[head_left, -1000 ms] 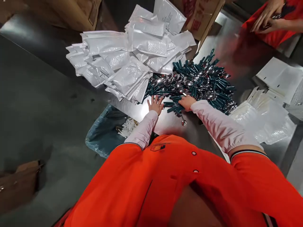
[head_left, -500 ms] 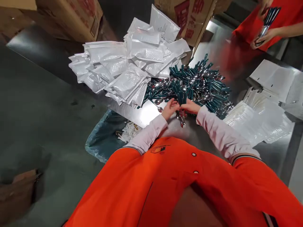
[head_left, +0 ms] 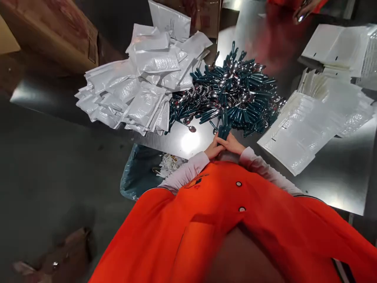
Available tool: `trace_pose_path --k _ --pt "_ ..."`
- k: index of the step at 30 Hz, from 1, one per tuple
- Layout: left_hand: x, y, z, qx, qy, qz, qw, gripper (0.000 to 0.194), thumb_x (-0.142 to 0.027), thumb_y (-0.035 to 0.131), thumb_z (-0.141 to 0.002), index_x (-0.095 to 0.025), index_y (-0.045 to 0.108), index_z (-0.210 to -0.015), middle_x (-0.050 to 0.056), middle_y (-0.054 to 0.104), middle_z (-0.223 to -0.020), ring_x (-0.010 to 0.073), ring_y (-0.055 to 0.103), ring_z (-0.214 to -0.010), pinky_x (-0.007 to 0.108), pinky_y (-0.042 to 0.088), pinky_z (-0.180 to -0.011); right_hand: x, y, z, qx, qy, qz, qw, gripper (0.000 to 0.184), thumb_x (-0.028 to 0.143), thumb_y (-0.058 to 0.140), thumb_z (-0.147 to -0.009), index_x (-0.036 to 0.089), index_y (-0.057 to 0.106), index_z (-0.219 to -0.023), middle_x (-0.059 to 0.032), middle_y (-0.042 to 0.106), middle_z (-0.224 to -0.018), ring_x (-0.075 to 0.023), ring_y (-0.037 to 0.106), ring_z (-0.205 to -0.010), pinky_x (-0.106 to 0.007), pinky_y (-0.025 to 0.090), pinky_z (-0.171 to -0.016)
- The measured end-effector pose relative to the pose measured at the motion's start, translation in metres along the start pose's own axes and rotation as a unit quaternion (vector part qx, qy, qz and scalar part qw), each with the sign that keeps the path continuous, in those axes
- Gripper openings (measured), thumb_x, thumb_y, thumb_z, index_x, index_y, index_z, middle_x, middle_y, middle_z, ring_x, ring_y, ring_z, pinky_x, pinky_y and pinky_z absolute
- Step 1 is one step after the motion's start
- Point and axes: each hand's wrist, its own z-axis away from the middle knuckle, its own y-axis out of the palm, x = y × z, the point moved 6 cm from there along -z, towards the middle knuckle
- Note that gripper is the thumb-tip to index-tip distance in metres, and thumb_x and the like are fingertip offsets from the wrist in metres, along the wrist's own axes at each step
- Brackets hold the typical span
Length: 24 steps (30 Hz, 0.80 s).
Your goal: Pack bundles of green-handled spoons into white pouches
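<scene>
A bundle of spoons with dark green handles (head_left: 224, 127) stands between my hands, handles pointing away from me. My left hand (head_left: 214, 148) is closed around the bundle from the left. From the right, my right hand (head_left: 232, 144) wraps the same bundle, its fingers meeting the left ones. The spoon bowls are hidden behind the hands, close to my orange top. Just beyond lies a big heap of loose spoons (head_left: 250, 82), green handles and shiny bowls pointing every way.
White padded mailers (head_left: 141, 102) are piled left of the spoons on the metal table (head_left: 182, 145). Flat mailers (head_left: 294, 133) lie stacked to the right. Cardboard boxes (head_left: 59, 35) stand at the back. A blue-lined bin (head_left: 138, 169) sits below the front edge. A co-worker's hand (head_left: 304, 10) shows at top right.
My hands have drawn the spoon bundle back towards my body and closed more tightly together around it. The view has shifted, and the co-worker is now mostly out of frame.
</scene>
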Motion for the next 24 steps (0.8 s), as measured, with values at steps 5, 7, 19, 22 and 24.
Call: trace_pose_path --k 5,7,19,22,24 --pt "-0.010 0.006 0.007 0.050 -0.017 -0.019 0.998 0.078 -0.037 0.091 -0.057 -0.017 0.063 -0.127 0.009 0.069 -0.122 0.0291 0.055 -0.129 0.041 0.039 -0.114 0.003 -0.005 0.014 0.050 -0.008 -0.111 0.993 0.041 0.059 0.073 -0.073 0.022 0.057 -0.071 -0.0005 0.059 -0.064 -0.0178 0.055 -0.064 -0.034 0.052 -0.065" --pt "-0.013 0.003 0.011 0.070 -0.041 -0.015 0.997 0.066 -0.037 0.093 -0.055 -0.015 0.069 -0.113 0.007 0.073 -0.103 0.0256 0.063 -0.111 0.037 0.047 -0.103 0.003 -0.004 0.020 0.094 0.010 -0.147 0.985 0.042 0.059 0.075 -0.072 0.022 0.056 -0.069 0.0020 0.053 -0.054 -0.0148 0.049 -0.054 -0.030 0.046 -0.054" --pt "-0.039 0.008 0.009 -0.118 -0.153 0.155 0.969 0.040 -0.028 0.092 -0.058 -0.013 0.063 -0.079 -0.006 0.053 -0.054 0.0050 0.043 -0.045 0.021 0.031 -0.045 0.020 0.010 0.035 0.157 -0.024 -0.039 0.986 0.018 0.019 0.065 -0.067 0.022 0.047 -0.070 0.0032 0.052 -0.058 -0.0144 0.050 -0.059 -0.027 0.042 -0.057" --pt "-0.037 0.022 0.008 -0.107 -0.199 0.159 0.961 0.024 -0.014 0.082 -0.063 -0.013 0.063 -0.077 -0.003 0.058 -0.056 0.0072 0.046 -0.048 0.022 0.033 -0.047 0.024 0.014 0.036 0.204 -0.009 0.082 0.975 0.014 0.015 0.064 -0.064 0.018 0.055 -0.074 -0.0040 0.063 -0.071 -0.0189 0.058 -0.070 -0.030 0.047 -0.066" --pt "-0.037 0.025 0.006 -0.111 -0.219 0.146 0.958 0.018 -0.006 0.073 -0.062 -0.014 0.062 -0.075 -0.004 0.056 -0.056 0.0071 0.045 -0.047 0.022 0.033 -0.047 0.022 0.010 0.035 0.190 0.000 0.108 0.976 0.022 0.015 0.069 -0.061 0.017 0.059 -0.080 -0.0090 0.068 -0.086 -0.0232 0.062 -0.082 -0.034 0.051 -0.076"
